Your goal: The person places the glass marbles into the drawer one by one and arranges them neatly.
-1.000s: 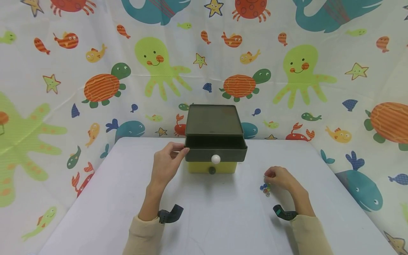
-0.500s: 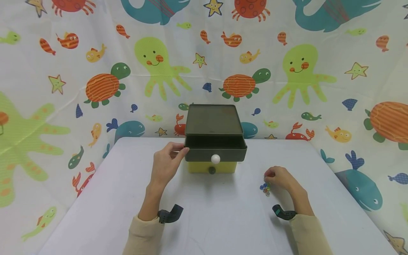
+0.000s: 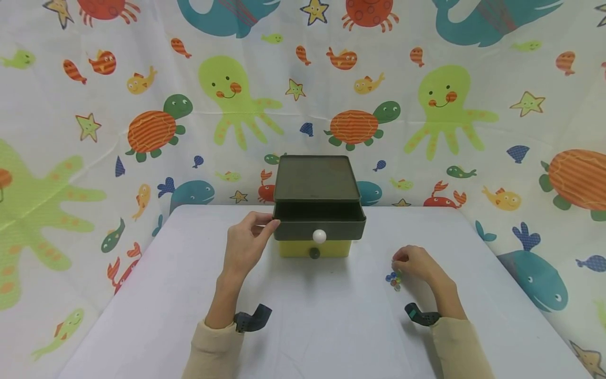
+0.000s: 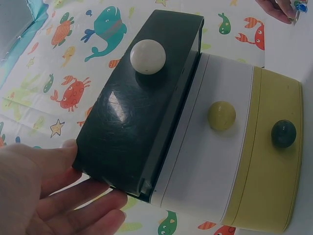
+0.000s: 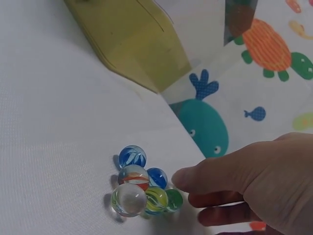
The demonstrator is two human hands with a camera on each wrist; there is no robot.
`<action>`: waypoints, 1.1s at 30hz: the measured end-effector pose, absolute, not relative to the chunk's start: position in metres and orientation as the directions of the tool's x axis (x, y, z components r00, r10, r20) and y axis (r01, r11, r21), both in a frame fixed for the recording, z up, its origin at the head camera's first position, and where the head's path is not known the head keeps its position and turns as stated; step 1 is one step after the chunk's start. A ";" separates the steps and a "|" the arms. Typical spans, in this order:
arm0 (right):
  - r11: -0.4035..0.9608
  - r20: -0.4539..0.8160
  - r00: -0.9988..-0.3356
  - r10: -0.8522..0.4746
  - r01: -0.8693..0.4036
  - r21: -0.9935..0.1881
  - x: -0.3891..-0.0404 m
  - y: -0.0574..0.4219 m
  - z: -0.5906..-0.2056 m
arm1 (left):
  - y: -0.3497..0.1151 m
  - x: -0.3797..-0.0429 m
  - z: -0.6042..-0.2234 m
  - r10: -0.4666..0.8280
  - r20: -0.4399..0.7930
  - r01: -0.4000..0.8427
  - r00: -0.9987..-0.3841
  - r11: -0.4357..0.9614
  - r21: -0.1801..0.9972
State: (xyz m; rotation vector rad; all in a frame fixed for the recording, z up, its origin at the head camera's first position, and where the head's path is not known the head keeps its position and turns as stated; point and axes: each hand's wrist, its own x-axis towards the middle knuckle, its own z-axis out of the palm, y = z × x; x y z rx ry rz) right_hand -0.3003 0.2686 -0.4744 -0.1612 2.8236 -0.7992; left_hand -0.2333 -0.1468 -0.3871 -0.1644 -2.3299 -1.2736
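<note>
In the head view, the person's left hand (image 3: 246, 243) grips the left corner of the pulled-out dark green top drawer (image 3: 294, 231) of a small cabinet (image 3: 316, 179). To the cabinet's right, the right hand (image 3: 416, 262) is at clustered glass marbles (image 3: 393, 275) on the white table (image 3: 322, 316).

The left wrist view shows thumb and fingers pinching the drawer's corner; a light, steady hold should avoid twisting it.

In the right wrist view, thumb and loosely bent fingers appear slightly apart, no marble visible between them; contact cannot be told. Gentle fingertips would likely scatter the marbles least.
</note>
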 end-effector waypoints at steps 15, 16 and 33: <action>0.842 -0.130 -0.979 -0.158 -0.065 -0.536 -0.299 0.268 -0.468 | -0.148 -0.233 -0.386 -0.113 0.465 0.333 -0.878 0.554 0.763; 0.842 -0.127 -0.980 -0.157 -0.065 -0.536 -0.299 0.268 -0.467 | -0.148 -0.232 -0.386 -0.113 0.465 0.333 -0.878 0.553 0.764; 0.841 -0.058 -0.982 -0.179 -0.122 -0.526 -0.297 0.264 -0.457 | -0.147 -0.231 -0.386 -0.111 0.465 0.336 -0.878 0.550 0.765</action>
